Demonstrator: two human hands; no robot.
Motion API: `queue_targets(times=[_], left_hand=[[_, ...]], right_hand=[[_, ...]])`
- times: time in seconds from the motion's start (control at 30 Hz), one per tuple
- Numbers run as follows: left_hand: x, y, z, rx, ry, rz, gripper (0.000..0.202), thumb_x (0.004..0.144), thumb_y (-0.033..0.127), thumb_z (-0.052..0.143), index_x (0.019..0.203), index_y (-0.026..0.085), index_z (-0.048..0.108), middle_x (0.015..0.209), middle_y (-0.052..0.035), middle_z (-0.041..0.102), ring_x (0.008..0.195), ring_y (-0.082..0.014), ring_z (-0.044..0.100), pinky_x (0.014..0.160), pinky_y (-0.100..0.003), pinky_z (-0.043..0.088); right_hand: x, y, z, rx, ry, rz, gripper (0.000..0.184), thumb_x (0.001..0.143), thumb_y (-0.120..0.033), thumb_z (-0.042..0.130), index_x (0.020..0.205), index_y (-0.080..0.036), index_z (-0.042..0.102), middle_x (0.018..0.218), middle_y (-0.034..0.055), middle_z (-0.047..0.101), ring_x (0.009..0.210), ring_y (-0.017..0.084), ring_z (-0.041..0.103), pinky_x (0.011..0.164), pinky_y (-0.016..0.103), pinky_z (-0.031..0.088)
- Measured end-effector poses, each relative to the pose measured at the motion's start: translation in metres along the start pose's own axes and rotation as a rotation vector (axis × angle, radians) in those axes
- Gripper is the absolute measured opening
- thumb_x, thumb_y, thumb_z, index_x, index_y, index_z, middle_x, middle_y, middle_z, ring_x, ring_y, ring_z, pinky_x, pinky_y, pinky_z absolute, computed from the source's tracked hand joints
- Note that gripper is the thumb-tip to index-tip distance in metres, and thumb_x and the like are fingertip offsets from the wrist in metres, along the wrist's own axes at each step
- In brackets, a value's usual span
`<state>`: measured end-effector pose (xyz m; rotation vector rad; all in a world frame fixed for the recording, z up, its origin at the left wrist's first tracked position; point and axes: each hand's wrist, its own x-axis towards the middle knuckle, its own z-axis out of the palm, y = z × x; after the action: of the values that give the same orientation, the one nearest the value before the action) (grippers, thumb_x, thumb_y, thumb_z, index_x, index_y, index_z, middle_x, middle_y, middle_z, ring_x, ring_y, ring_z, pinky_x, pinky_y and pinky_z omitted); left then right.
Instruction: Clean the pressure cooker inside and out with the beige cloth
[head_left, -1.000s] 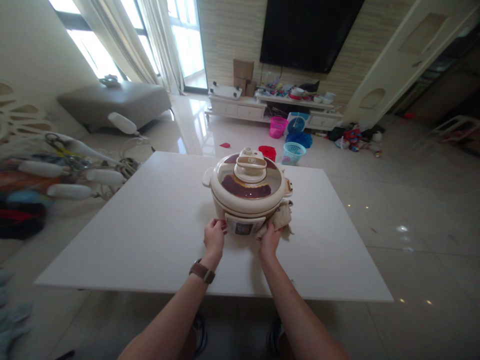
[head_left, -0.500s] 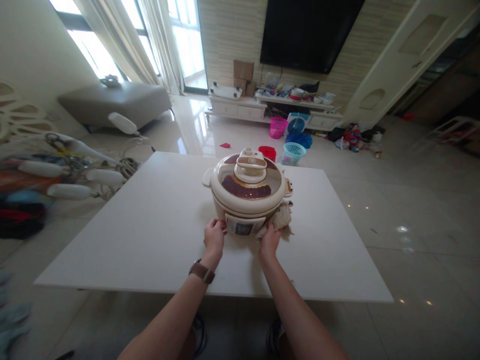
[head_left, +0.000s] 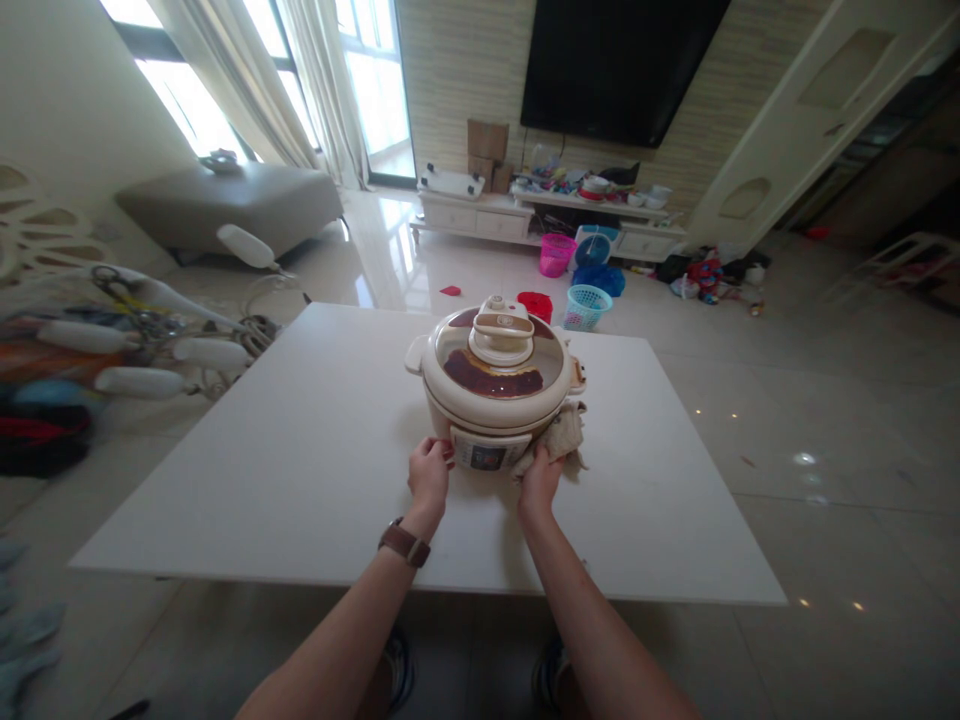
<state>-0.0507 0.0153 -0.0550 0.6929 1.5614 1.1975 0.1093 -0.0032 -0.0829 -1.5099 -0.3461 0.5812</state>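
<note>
From my end of the feed, I see the cream cooker (head_left: 491,408) standing upright around the middle of the white table (head_left: 300,450), its lid down and its control panel (head_left: 486,456) facing the near edge. My right hand (head_left: 540,482) has its fingers closed on a crumpled beige cloth (head_left: 562,435), which lies against the cooker's near right side, just beside the panel. My left hand (head_left: 429,472) is half curled at the panel's left edge; I see nothing in its grasp, and I cannot tell whether its fingertips touch the cooker. A brown-strapped watch (head_left: 405,543) is on the left wrist.

I judge the step in hand to be wiping the cooker's outer wall, with the left hand there to steady it. As I read it, the next move calls for the cloth to pass along the wall under light pressure, with the left hand bracing so the cooker doesn't slide. Beyond the table's far edge, 2 baskets, pink (head_left: 556,257) and turquoise (head_left: 586,309), stand on the floor.
</note>
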Motion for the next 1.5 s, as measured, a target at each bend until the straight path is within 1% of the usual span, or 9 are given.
queue_targets(times=[0.13, 0.5, 0.7, 0.97, 1.03, 1.1, 1.23, 1.3, 1.5], left_hand=[[-0.002, 0.003, 0.000, -0.016, -0.001, -0.009, 0.022, 0.065, 0.040, 0.055, 0.071, 0.020, 0.063, 0.080, -0.0070, 0.072, 0.077, -0.0212, 0.068, 0.068, -0.032, 0.052], [-0.001, 0.002, 0.000, -0.028, 0.006, -0.009, 0.023, 0.063, 0.040, 0.056, 0.071, 0.021, 0.064, 0.079, -0.0069, 0.072, 0.078, -0.0216, 0.067, 0.068, -0.032, 0.052], [-0.001, 0.002, 0.001, -0.017, 0.009, -0.007, 0.022, 0.064, 0.040, 0.055, 0.071, 0.021, 0.063, 0.079, -0.0068, 0.071, 0.077, -0.0217, 0.067, 0.068, -0.032, 0.052], [-0.002, 0.002, 0.000, -0.029, -0.006, -0.020, 0.023, 0.062, 0.042, 0.056, 0.070, 0.021, 0.063, 0.081, -0.0073, 0.071, 0.079, -0.0220, 0.067, 0.070, -0.033, 0.051], [-0.002, 0.003, 0.000, -0.038, -0.011, -0.023, 0.023, 0.062, 0.041, 0.056, 0.070, 0.021, 0.063, 0.080, -0.0074, 0.071, 0.078, -0.0218, 0.066, 0.069, -0.033, 0.051], [-0.002, 0.003, 0.000, -0.047, -0.008, -0.024, 0.023, 0.061, 0.042, 0.056, 0.069, 0.021, 0.062, 0.080, -0.0073, 0.071, 0.077, -0.0215, 0.066, 0.069, -0.033, 0.050], [-0.002, 0.005, 0.000, -0.061, -0.011, -0.030, 0.023, 0.060, 0.042, 0.056, 0.067, 0.021, 0.062, 0.077, -0.0066, 0.070, 0.074, -0.0204, 0.064, 0.067, -0.032, 0.049], [-0.002, 0.005, 0.000, -0.065, -0.013, -0.027, 0.023, 0.060, 0.043, 0.056, 0.067, 0.021, 0.061, 0.077, -0.0066, 0.069, 0.075, -0.0206, 0.064, 0.067, -0.032, 0.049], [-0.002, 0.004, -0.001, -0.056, -0.017, -0.022, 0.023, 0.061, 0.042, 0.056, 0.069, 0.021, 0.062, 0.079, -0.0072, 0.070, 0.077, -0.0216, 0.065, 0.068, -0.033, 0.050]], right_hand=[[0.000, -0.001, 0.000, -0.022, 0.001, -0.023, 0.053, 0.083, -0.051, 0.055, 0.124, -0.019, 0.062, 0.131, 0.0147, 0.074, 0.129, 0.029, 0.066, 0.112, 0.041, 0.048], [0.000, 0.000, 0.000, -0.001, 0.014, -0.044, 0.052, 0.083, -0.050, 0.057, 0.126, -0.020, 0.063, 0.132, 0.0147, 0.074, 0.129, 0.029, 0.067, 0.113, 0.044, 0.049], [-0.003, 0.000, 0.001, -0.004, -0.001, -0.039, 0.058, 0.083, -0.050, 0.056, 0.131, -0.019, 0.061, 0.140, 0.0164, 0.069, 0.133, 0.030, 0.063, 0.119, 0.047, 0.044], [0.022, 0.000, -0.001, -0.011, -0.020, 0.026, 0.051, 0.082, -0.046, 0.055, 0.124, -0.018, 0.062, 0.129, 0.0133, 0.073, 0.124, 0.027, 0.066, 0.112, 0.043, 0.049], [0.018, -0.002, -0.002, -0.007, -0.022, 0.023, 0.051, 0.083, -0.046, 0.055, 0.124, -0.017, 0.062, 0.130, 0.0137, 0.073, 0.124, 0.027, 0.067, 0.111, 0.042, 0.050], [0.004, -0.004, -0.004, -0.004, -0.024, -0.029, 0.052, 0.086, -0.048, 0.055, 0.127, -0.018, 0.061, 0.134, 0.0142, 0.072, 0.128, 0.027, 0.065, 0.112, 0.042, 0.049], [-0.023, -0.009, -0.005, -0.022, -0.055, -0.097, 0.058, 0.089, -0.052, 0.056, 0.136, -0.018, 0.060, 0.145, 0.0159, 0.067, 0.137, 0.028, 0.060, 0.120, 0.044, 0.042], [-0.025, -0.011, -0.005, -0.016, -0.047, -0.091, 0.060, 0.088, -0.052, 0.056, 0.136, -0.017, 0.059, 0.146, 0.0171, 0.066, 0.137, 0.030, 0.060, 0.122, 0.046, 0.040], [-0.011, -0.012, -0.003, -0.022, -0.030, -0.075, 0.061, 0.087, -0.053, 0.055, 0.135, -0.016, 0.060, 0.141, 0.0169, 0.068, 0.134, 0.031, 0.062, 0.121, 0.049, 0.041]])
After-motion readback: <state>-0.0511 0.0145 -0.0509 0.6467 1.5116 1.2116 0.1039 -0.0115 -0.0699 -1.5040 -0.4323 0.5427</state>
